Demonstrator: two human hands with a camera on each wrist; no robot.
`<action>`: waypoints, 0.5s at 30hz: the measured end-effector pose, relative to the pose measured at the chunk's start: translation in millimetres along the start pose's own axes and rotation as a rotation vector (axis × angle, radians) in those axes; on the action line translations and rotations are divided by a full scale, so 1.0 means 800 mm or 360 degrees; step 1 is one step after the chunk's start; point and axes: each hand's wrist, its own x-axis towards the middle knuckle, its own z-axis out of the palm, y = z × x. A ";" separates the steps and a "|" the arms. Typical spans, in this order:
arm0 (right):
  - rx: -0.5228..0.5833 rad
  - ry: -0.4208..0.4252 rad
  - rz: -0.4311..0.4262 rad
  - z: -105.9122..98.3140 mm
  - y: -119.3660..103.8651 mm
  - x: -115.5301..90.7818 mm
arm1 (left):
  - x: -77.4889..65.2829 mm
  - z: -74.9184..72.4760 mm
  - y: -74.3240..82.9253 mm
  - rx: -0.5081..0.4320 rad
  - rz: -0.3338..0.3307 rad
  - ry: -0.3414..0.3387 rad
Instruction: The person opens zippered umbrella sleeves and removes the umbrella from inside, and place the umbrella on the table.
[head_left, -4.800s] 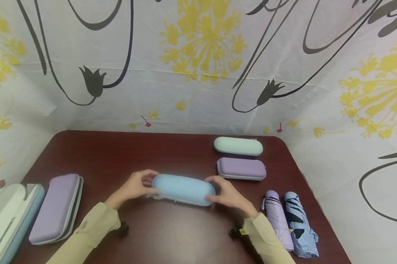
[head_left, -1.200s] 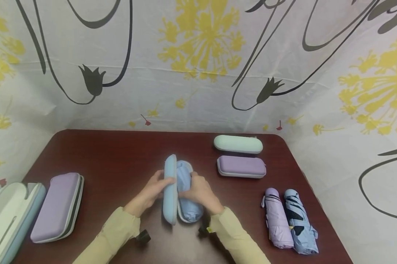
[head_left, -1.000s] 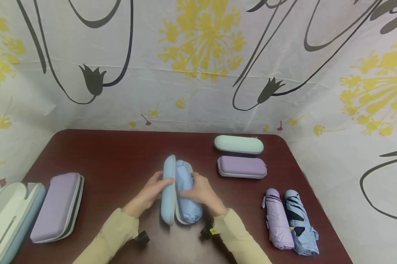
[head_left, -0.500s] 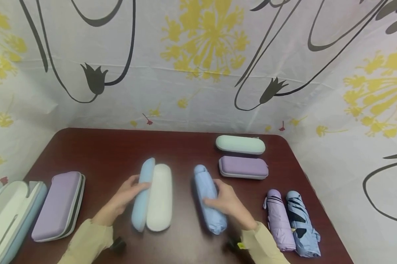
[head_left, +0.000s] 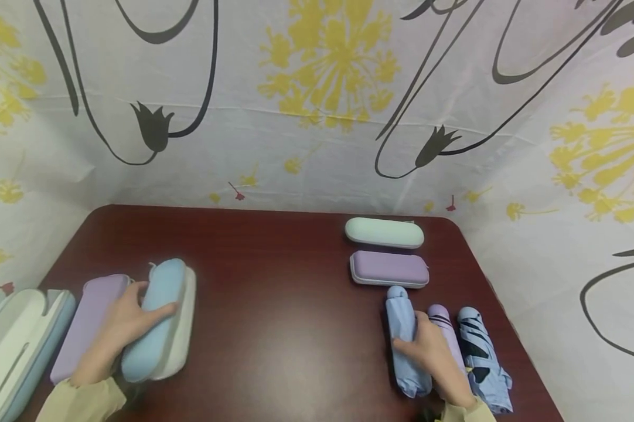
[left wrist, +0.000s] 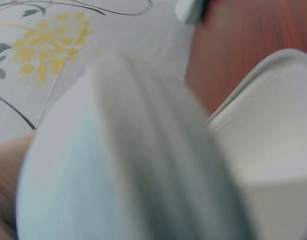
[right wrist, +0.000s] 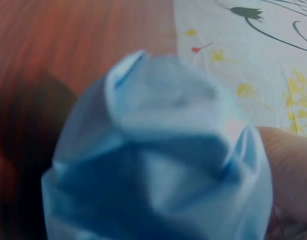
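In the head view, my left hand (head_left: 119, 328) grips a light-blue hard case (head_left: 147, 354) at the table's left, thumb across its lid. The case's pale other half shows along its right side; the left wrist view shows the case parted, with the white inside of its shell (left wrist: 273, 120). On the right, my right hand (head_left: 435, 354) holds a folded light-blue umbrella (head_left: 399, 316), thumb over its near side. Its crumpled fabric end (right wrist: 158, 165) fills the right wrist view. A folded lilac umbrella (head_left: 441, 319), partly hidden by this hand, lies right beside it.
A blue umbrella with dark patches (head_left: 483, 363) lies farthest right. Behind are a purple case (head_left: 388, 268) and a mint case (head_left: 384, 232). Left of my left hand sit another purple case (head_left: 92, 310) and an open white-and-blue case (head_left: 19, 357). A patterned cloth surrounds the table.
The blue case has been opened and the blue umbrella taken out. My left hand has carried the case left beside the purple one; my right hand has brought the umbrella right, beside the lilac one.
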 end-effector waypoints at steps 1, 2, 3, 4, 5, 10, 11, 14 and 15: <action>-0.0017 0.0008 0.0009 -0.001 0.003 -0.001 | 0.000 -0.001 -0.002 0.0054 0.0022 0.0032; -0.0028 0.0011 0.0022 -0.001 0.005 -0.003 | 0.000 0.000 -0.004 0.0110 0.0047 0.0063; -0.0046 0.0023 0.0036 -0.001 0.006 -0.004 | 0.000 0.001 -0.005 0.0157 0.0073 0.0091; -0.0061 0.0030 0.0050 -0.002 0.006 -0.005 | -0.001 0.002 -0.006 0.0188 0.0092 0.0120; -0.0074 0.0030 0.0067 -0.002 0.007 -0.006 | -0.001 0.004 -0.006 0.0221 0.0107 0.0150; -0.0139 0.0055 0.0126 -0.005 0.008 -0.008 | -0.006 0.014 -0.001 0.0327 0.0109 0.0277; -0.0146 0.0051 0.0138 -0.005 0.010 -0.008 | -0.006 0.015 0.000 0.0347 0.0103 0.0294; -0.0155 0.0046 0.0162 -0.007 0.016 -0.009 | -0.007 0.017 0.004 0.0376 0.0099 0.0355; -0.0155 0.0038 0.0170 -0.008 0.018 -0.010 | -0.008 0.017 0.004 0.0383 0.0095 0.0373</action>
